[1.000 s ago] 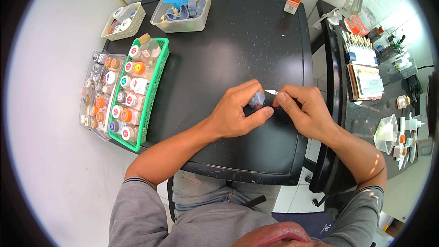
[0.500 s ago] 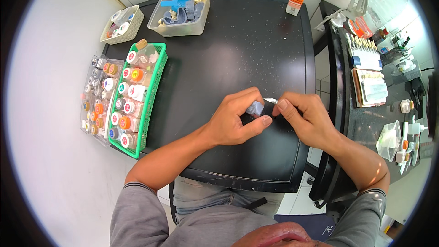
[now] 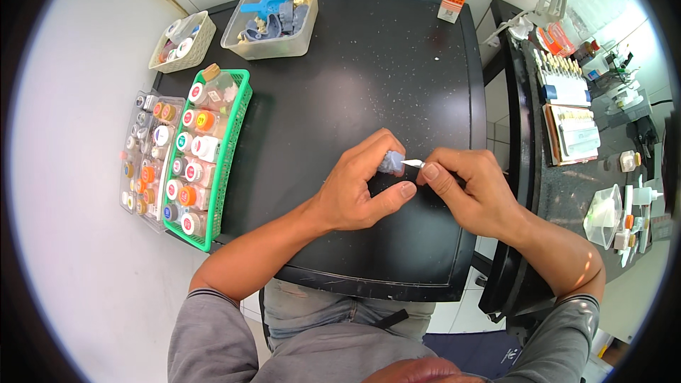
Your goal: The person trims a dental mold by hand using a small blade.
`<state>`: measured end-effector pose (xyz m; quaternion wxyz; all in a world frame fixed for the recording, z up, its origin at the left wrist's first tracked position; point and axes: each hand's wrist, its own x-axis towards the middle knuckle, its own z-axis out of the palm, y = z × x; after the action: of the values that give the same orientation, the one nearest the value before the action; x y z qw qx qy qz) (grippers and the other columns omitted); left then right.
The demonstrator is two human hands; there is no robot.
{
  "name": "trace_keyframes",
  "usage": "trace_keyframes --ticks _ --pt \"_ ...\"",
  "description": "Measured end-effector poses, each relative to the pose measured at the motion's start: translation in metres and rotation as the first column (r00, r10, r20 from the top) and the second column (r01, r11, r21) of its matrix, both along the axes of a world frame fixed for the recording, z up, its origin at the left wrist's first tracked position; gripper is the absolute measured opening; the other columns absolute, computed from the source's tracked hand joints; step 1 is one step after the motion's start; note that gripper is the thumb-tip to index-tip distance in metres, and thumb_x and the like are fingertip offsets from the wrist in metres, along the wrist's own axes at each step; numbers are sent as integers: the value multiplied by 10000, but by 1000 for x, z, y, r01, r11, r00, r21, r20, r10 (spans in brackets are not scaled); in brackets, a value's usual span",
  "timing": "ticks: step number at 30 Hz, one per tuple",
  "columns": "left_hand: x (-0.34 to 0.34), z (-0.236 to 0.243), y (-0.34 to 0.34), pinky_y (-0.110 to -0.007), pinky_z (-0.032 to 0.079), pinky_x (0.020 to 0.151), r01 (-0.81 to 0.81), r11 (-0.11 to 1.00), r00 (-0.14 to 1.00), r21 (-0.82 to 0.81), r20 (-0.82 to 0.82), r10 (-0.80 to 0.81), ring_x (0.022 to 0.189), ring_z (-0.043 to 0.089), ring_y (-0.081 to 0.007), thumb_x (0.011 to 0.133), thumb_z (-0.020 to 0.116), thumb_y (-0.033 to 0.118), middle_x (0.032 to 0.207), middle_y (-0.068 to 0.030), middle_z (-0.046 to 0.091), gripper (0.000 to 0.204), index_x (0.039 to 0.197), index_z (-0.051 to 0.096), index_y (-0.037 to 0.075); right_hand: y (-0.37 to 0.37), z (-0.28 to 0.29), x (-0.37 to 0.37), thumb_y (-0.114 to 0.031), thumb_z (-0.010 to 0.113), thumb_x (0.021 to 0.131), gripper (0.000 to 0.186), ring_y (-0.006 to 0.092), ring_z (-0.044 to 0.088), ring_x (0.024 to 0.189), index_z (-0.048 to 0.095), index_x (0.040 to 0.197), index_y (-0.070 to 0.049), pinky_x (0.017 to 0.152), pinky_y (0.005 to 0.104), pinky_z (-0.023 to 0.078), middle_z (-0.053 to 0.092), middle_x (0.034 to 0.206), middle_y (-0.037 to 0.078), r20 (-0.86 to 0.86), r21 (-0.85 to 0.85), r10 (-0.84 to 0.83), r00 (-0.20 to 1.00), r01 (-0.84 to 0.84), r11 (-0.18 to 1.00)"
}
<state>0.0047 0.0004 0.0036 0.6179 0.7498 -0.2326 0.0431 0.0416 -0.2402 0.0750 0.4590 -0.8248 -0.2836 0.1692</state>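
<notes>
So, my left hand (image 3: 358,186), fingers curled and thumb stretched away, clasps the blue-grey piece (image 3: 390,163); just right of that grip, my right hand (image 3: 464,193), slanting inward, pinches a pointed tool (image 3: 413,163), its tip at the piece.

Small workroom resembling a dental laboratory. Diagnostic features: a black counter (image 3: 340,99) with a green basket (image 3: 230,143) of capped bottles (image 3: 206,147); a clear tub (image 3: 275,48) of blue-grey and cream moulded pieces (image 3: 286,17); rows of tooth-like tabs (image 3: 557,64) on the side counter (image 3: 557,195); a pointed tool (image 3: 413,163) at a blue-grey block (image 3: 389,163).
</notes>
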Motion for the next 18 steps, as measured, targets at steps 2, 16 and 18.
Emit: trace_keyframes --ticks 2,16,18 --pt "-1 1 1 -386 473 776 5 1000 1000 19 -19 -4 865 562 -243 981 807 286 974 -111 558 341 1055 624 7 1 0 -1 -258 699 1150 329 237 532 551 732 963 11 558 415 415 609 667 132 22 2 -3 1000 3 1000" --pt "-1 -3 -2 -442 455 757 10 996 985 89 169 -25 834 551 -324 963 796 292 936 -138 580 326 1006 627 17 -1 -1 -4 -225 693 1135 358 407 567 563 667 857 0 564 484 429 599 666 198 57 -62 71 996 -67 996" --pt "-1 -3 -2 -447 455 755 6 996 984 87 177 -21 831 547 -326 966 780 278 937 -142 582 307 1001 629 13 -1 -1 -4 -217 691 1134 352 413 579 573 665 857 -1 569 488 436 603 672 199 73 -60 82 994 -78 995"
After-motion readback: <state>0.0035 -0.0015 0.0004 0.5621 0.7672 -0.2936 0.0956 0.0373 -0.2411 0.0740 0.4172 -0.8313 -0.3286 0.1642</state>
